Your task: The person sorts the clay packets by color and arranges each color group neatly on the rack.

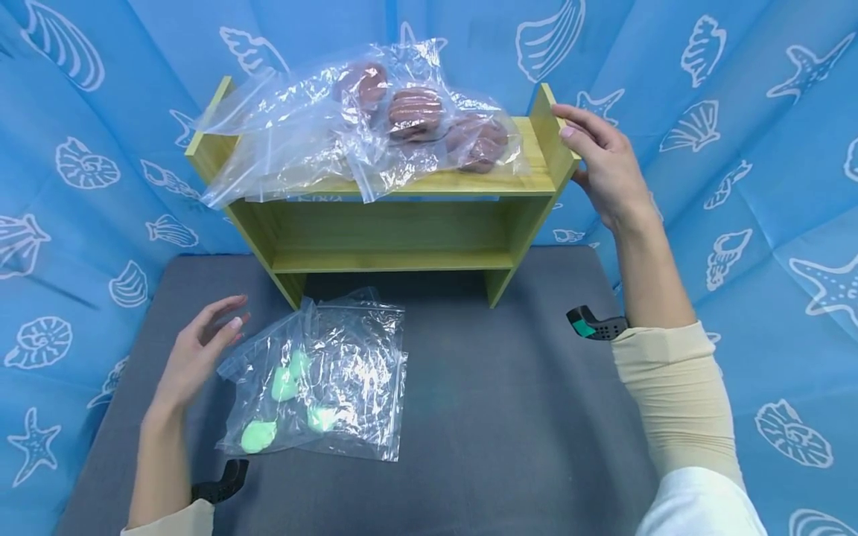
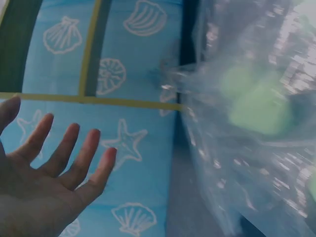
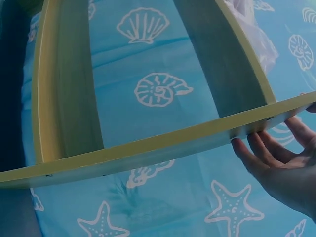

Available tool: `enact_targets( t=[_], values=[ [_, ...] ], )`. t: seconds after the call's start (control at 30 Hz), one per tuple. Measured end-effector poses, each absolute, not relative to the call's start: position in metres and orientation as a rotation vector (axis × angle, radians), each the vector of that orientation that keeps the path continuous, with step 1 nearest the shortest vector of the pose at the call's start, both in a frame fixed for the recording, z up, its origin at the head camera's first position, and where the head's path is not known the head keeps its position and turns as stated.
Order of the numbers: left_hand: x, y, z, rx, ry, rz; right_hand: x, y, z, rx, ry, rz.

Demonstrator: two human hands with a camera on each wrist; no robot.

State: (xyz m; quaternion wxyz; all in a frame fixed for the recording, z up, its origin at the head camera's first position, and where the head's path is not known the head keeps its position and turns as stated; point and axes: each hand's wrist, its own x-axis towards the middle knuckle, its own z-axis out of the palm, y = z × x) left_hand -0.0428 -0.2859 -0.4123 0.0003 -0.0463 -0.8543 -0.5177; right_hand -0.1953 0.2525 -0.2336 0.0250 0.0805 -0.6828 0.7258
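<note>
A two-tier wooden shelf stands on the grey table. At its right side panel is my right hand, fingertips touching the panel's outer face near the top; in the right wrist view, the fingers lie against that outer face. My left hand hovers beside the clear plastic bags on the table, fingers spread and apart from them. Light green rounded pieces show inside the bags. The left wrist view shows the open palm with nothing in it.
On the shelf's top board lie clear zip bags with brown, ridged, rounded items inside. They hang over the front edge. A blue curtain with white shell prints surrounds the table.
</note>
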Motion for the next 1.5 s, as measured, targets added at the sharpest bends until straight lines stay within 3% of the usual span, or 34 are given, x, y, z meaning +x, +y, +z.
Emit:
enact_targets(
  t=[0.33, 0.57, 1.37, 1.5],
  values=[
    [-0.012, -0.288, -0.445, -0.016, -2.874, -1.504, -0.198, 0.249, -0.241, 0.272, -2.026, 2.26],
    [0.009, -0.303, -0.477, -0.06, -2.756, -1.577, -0.199, 0.244, -0.245, 0.26, -1.97, 2.311],
    [0.045, -0.32, -0.507, 0.528, -3.126, -1.516, -0.197, 0.242, -0.246, 0.231, -1.89, 2.377],
    [0.05, -0.321, -0.512, 0.51, -3.125, -1.518, -0.197, 0.242, -0.246, 0.214, -1.874, 2.393]
  ],
)
